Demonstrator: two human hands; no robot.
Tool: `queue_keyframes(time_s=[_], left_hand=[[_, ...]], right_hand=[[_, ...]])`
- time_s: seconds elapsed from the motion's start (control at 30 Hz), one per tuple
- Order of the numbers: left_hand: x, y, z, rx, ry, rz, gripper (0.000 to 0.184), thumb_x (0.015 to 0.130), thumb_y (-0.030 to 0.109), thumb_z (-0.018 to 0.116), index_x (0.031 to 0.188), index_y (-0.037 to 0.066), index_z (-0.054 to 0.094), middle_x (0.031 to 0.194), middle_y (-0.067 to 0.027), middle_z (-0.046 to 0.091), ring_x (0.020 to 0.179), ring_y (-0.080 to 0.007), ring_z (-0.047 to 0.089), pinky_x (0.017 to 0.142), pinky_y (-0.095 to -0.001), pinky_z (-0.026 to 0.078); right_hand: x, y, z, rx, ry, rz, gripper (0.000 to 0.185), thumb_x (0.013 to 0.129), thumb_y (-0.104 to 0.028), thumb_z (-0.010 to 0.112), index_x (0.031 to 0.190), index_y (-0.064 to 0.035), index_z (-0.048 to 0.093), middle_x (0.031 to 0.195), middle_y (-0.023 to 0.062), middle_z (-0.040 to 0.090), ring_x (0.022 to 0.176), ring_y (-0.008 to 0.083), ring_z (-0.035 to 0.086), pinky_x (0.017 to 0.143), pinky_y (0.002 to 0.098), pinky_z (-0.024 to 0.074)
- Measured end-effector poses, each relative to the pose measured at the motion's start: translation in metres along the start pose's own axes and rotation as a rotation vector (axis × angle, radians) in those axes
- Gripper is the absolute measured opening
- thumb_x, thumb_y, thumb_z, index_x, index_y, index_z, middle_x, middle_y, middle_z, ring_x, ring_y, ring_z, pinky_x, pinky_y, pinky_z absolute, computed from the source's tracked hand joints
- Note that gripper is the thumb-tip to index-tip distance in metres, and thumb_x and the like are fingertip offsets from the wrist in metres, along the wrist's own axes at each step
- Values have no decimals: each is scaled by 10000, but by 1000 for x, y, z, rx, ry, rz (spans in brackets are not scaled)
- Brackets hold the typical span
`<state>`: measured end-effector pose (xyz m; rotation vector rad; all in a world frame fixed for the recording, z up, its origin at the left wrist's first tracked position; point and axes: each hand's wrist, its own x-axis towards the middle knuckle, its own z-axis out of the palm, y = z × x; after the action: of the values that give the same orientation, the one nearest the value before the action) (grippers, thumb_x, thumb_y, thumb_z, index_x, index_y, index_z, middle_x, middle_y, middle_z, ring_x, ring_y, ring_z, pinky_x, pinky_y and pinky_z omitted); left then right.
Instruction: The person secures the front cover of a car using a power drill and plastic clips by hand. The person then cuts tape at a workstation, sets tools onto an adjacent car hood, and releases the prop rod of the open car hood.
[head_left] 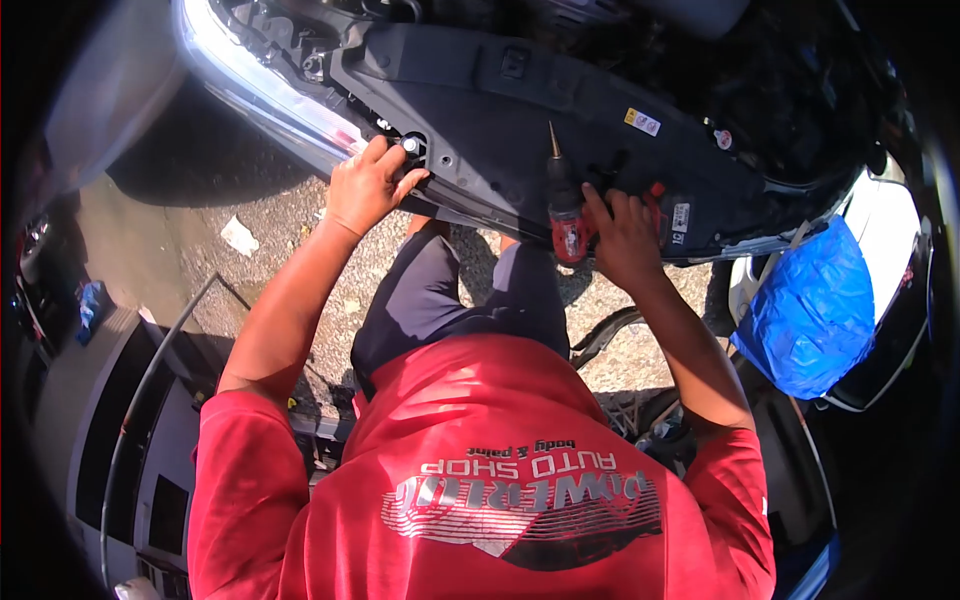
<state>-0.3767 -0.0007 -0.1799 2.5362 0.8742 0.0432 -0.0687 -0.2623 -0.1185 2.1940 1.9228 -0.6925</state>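
My right hand (627, 238) is wrapped round the handle of a red and black cordless drill (570, 225). A tapered metal drill bit (554, 140) in its chuck points away from me, over the black plastic cover (470, 85) at the front of a car. My left hand (368, 188) rests at the cover's left edge, beside the headlight (270, 95). Its fingers are bent and its thumb stands apart, with nothing visible between them. Right by those fingertips is a pale round bolt head (411, 146). The undersides of both hands are hidden.
The engine bay beyond the cover lies in dark shadow. A blue plastic bag (815, 310) hangs at the right, against a white panel (885, 235). A bent metal tube (140, 400) stands at the left. Sunlit rough ground (300, 250) shows around my legs, with scraps on it.
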Motion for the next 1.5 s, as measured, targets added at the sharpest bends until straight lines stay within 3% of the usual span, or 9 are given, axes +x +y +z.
queue_keyframes(time_s=[0.17,0.23,0.37,0.5,0.6,0.77,0.87,1.27,1.5], left_hand=[[0,-1,-2,-7,2,1,394,910,512,739,927,132,640,855,-58,561,720,-318,687,577,-440,549],[-1,-2,-1,-43,29,21,406,905,514,745,921,124,637,852,-61,557,719,-318,687,578,-437,545],[-2,-3,-1,-39,6,-7,376,901,496,749,971,136,667,862,-53,560,711,-298,689,588,-428,554],[-2,-2,-3,-59,24,-22,371,904,492,746,977,138,660,859,-51,552,696,-304,683,593,-427,558],[-4,-4,-1,-61,-29,-23,352,917,506,709,1037,177,682,917,-42,583,728,-311,703,610,-444,590],[-5,-1,2,-73,36,-38,364,904,508,728,1000,160,679,886,-50,568,726,-311,693,605,-447,579],[-5,0,3,-62,4,-73,318,898,489,727,1012,196,676,931,-25,581,772,-274,711,607,-438,595],[-5,7,4,-126,-32,-186,340,903,474,711,1069,179,683,972,-38,601,872,-296,713,691,-474,599],[-5,7,3,-154,-52,-183,343,914,466,699,1096,175,688,999,-48,612,905,-294,713,712,-475,604]], right_hand=[[7,-21,-19,248,204,52,648,730,79,640,1354,-37,511,1144,146,558,1063,349,573,944,481,465],[15,-36,-28,721,114,216,436,801,118,561,1212,-16,502,1042,153,566,943,331,618,875,445,510],[64,-84,-31,1067,161,206,269,920,70,577,1165,-12,502,999,144,571,905,260,649,815,384,547],[105,-105,11,1029,142,293,314,889,6,720,1146,-1,539,1035,157,608,890,258,684,785,387,565],[129,-115,18,1024,148,238,252,867,13,732,1073,9,587,1043,149,616,862,257,695,791,377,570],[147,-130,24,1069,199,154,193,856,31,711,1030,-7,637,1022,130,634,810,244,698,757,362,578],[154,-135,18,879,171,111,185,850,33,695,1021,-22,651,980,128,646,793,256,697,727,365,575],[151,-152,16,572,194,89,136,884,-79,700,1016,-66,672,994,166,669,882,388,702,754,469,572],[162,-167,9,222,0,103,125,917,-176,687,998,-87,655,998,159,700,888,403,698,768,505,566]])
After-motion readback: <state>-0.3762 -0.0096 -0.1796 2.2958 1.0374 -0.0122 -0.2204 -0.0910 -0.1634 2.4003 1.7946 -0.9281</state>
